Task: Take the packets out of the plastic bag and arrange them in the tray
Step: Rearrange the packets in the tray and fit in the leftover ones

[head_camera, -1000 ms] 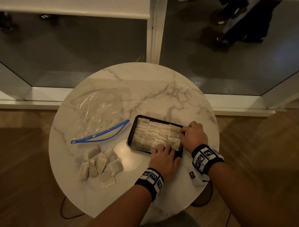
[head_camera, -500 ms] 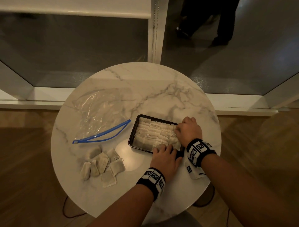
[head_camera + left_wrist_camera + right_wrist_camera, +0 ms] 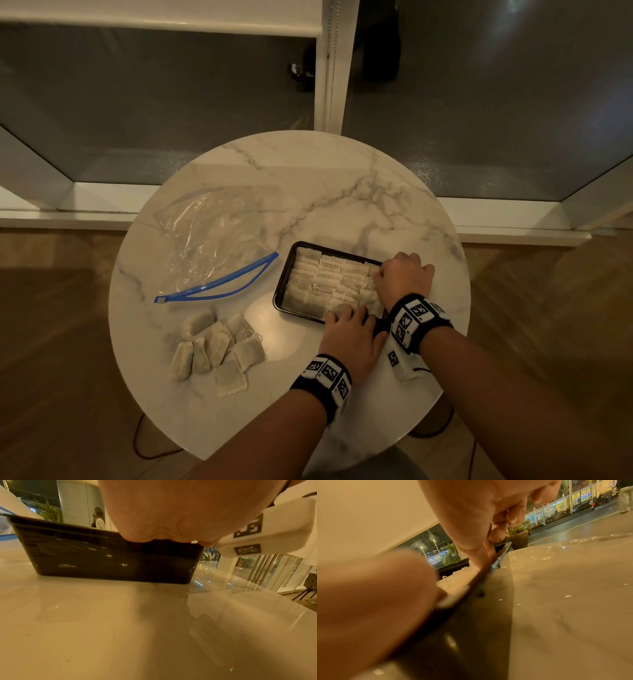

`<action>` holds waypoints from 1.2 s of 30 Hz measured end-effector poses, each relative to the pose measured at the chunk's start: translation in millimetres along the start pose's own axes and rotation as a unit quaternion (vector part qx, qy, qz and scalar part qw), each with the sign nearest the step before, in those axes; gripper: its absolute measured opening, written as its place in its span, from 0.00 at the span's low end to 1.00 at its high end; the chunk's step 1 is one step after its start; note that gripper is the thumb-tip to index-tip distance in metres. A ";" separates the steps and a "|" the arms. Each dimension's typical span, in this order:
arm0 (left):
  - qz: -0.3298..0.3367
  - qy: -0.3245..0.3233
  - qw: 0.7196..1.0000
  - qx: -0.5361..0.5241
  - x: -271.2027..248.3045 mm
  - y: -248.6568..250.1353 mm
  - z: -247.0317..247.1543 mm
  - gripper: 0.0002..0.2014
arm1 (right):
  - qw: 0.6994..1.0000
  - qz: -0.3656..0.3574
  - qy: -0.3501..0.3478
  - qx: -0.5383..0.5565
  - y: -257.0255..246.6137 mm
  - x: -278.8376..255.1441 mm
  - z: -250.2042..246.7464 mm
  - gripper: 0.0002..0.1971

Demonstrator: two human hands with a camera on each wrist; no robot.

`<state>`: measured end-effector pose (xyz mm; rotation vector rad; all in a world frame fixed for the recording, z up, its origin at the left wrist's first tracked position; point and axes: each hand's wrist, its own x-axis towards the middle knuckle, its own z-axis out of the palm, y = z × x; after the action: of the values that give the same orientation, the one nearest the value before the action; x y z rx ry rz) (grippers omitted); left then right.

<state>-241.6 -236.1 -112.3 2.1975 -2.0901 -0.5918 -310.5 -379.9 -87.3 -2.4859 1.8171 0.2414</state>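
Observation:
A black tray (image 3: 283, 277) on the round marble table holds rows of pale packets (image 3: 325, 277). My right hand (image 3: 380, 277) is at the tray's right end with its fingers curled down and pinches a packet against the end wall. In the right wrist view its fingers (image 3: 498, 534) curl over the tray rim (image 3: 502, 548) beside the packets (image 3: 458, 576). My left hand (image 3: 346, 310) lies with straight fingers on packets at the near right corner. Its palm (image 3: 171, 513) hides its fingers over the tray wall (image 3: 102, 561). The clear plastic bag (image 3: 212, 240) with a blue zip lies flat at left.
Several loose packets (image 3: 219, 346) lie in a pile at the near left of the table (image 3: 308, 178). A bright light reflection sits between the pile and the tray. Window glass and a white frame (image 3: 332, 68) stand behind the table, with wooden floor all around.
My right hand has moved left and down into the tray's right end, and the packet it held sits lower among the rows. My left hand has barely moved.

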 end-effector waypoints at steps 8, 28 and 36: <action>0.000 -0.002 1.000 0.007 0.5 0.6 1.0 0.29 | 1.000 -0.027 -0.013 -0.008 7.3 0.2 0.6 0.08; 0.013 -0.002 1.000 -0.013 2.3 -2.3 1.4 0.29 | 0.995 -0.098 -0.004 0.008 18.2 5.0 -2.6 0.09; 0.030 -0.003 0.999 -0.013 2.4 -4.7 -1.6 0.28 | 0.992 -0.072 0.023 0.103 25.0 -0.4 -3.5 0.06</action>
<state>-236.5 -238.4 -112.8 2.1129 -2.1314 -0.6161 -334.1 -387.7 -82.5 -2.4785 1.5781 -0.0101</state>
